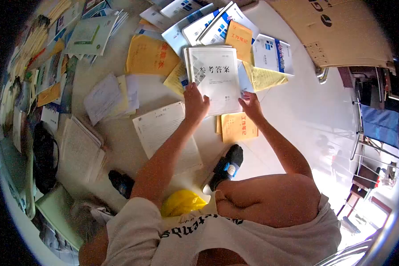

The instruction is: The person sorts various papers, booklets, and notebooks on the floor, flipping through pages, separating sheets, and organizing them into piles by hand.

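Note:
A small stack of white booklets (219, 93), the top cover printed with large black Chinese characters, is held upright between my two hands. My left hand (196, 103) grips its lower left side, thumb toward the cover and fingers behind. At the lower right edge, my right hand (251, 106) closes on the same stack with bent fingers. Just below lies an orange notebook (239, 128) with red characters. Behind the stack are another orange notebook (239, 37) and a yellow paper (268, 77).
Blue-and-white booklets (208, 26) and an orange folder (148, 55) lie beyond my hands. Lined sheets (164, 133), loose papers (104, 97) and a paper stack (79, 148) spread to the left. A cardboard box (337, 31) stands far right; a yellow bag (184, 203) is near my legs.

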The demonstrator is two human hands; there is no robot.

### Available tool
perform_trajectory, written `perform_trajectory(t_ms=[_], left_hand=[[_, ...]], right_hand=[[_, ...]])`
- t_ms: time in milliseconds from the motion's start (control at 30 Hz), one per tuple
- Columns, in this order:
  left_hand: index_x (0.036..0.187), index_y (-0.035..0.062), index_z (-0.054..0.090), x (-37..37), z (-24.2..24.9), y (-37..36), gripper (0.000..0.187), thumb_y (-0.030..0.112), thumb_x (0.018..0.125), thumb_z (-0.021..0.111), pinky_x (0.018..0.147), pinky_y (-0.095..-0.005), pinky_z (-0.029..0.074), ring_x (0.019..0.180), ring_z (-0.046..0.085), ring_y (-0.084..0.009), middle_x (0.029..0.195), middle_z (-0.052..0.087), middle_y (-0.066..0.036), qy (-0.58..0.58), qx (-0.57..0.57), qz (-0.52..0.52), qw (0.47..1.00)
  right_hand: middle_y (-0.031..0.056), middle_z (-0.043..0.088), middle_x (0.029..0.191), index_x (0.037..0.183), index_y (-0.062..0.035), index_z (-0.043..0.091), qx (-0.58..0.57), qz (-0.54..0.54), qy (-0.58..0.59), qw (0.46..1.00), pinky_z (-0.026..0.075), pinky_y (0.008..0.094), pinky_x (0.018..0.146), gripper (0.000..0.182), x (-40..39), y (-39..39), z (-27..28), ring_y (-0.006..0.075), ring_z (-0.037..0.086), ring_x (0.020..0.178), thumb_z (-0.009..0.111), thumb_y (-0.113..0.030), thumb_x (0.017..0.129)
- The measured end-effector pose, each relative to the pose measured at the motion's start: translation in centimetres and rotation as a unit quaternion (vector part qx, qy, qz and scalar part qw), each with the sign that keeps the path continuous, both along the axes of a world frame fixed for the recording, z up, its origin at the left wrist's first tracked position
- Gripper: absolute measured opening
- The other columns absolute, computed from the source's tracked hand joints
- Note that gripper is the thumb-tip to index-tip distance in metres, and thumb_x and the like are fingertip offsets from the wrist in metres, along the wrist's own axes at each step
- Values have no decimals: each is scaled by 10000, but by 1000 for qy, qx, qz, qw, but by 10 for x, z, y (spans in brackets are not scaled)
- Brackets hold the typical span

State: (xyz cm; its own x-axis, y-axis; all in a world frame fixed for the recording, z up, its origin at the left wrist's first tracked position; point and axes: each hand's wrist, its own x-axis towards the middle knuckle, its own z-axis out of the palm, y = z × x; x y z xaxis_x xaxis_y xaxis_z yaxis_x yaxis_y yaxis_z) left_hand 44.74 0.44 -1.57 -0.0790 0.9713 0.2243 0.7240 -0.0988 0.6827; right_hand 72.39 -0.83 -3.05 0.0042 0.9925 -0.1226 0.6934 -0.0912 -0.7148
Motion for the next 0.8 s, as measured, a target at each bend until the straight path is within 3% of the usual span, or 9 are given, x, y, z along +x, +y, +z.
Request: perform_trajectory(t_ms=[33,167,200,300,400,467,600,700,800], left_hand=[[1287,-99,424,6,2,1,590,106,777,637,995,-499,391,1141,479,-420,1222,489,-288,44,-47,10,998],[1347,-49,404,17,27,4,626,115,788,630,1005,-499,388,1154,478,-410,1221,503,-263,-49,-115,-18,992],[1396,1,377,19,28,1,649,92,802,621,975,-492,422,1108,514,-400,1199,535,-245,-47,-40,-62,996],[1466,40,291,19,41,-1,682,84,860,602,844,-462,520,963,607,-375,1105,601,-222,-66,-56,-189,978],[1448,69,316,26,46,-6,602,97,902,569,726,-464,538,816,641,-373,951,623,-201,-197,-201,-96,955],[1432,76,327,29,15,-3,561,102,918,550,686,-469,530,765,643,-373,895,615,-197,-210,-190,-78,956],[1378,87,396,25,11,-3,447,132,949,512,666,-453,524,748,657,-351,845,620,-191,-233,-219,-68,945],[1366,101,430,21,23,-5,410,155,966,498,685,-435,532,779,671,-329,875,644,-187,-259,-245,-95,929],[1400,84,420,24,61,-22,431,223,996,480,703,-391,544,752,668,-255,928,680,-164,-343,-249,-185,887]], right_hand=[[209,594,1027,1175,29,518,-57,-36,66,996,511,403,836,502,-1,8,-8,290,612,925,760,-231,820],[112,624,858,974,-37,566,-62,-134,62,987,498,385,706,318,1,29,-50,225,588,768,744,-244,811],[92,626,820,964,-46,575,-45,-126,49,990,494,376,674,289,9,31,-55,211,585,729,727,-246,820],[62,627,761,957,-57,590,-42,-155,55,985,481,350,604,235,17,33,-36,176,568,650,695,-237,849],[43,631,745,976,-69,604,-112,-211,164,957,447,309,534,176,25,24,-11,128,536,585,663,-210,889],[28,636,761,1029,-84,623,-177,-241,245,922,386,254,479,128,32,17,-13,81,488,553,619,-170,934],[26,631,752,1049,-54,616,-175,-250,339,890,388,252,479,165,24,7,14,85,483,543,607,-179,942],[2,640,832,1110,-84,584,-237,-203,333,890,464,245,560,206,27,7,10,80,567,651,542,-241,982],[71,656,1018,1237,-42,524,-201,-218,444,846,575,320,756,351,14,6,1,169,659,901,544,-286,986]])
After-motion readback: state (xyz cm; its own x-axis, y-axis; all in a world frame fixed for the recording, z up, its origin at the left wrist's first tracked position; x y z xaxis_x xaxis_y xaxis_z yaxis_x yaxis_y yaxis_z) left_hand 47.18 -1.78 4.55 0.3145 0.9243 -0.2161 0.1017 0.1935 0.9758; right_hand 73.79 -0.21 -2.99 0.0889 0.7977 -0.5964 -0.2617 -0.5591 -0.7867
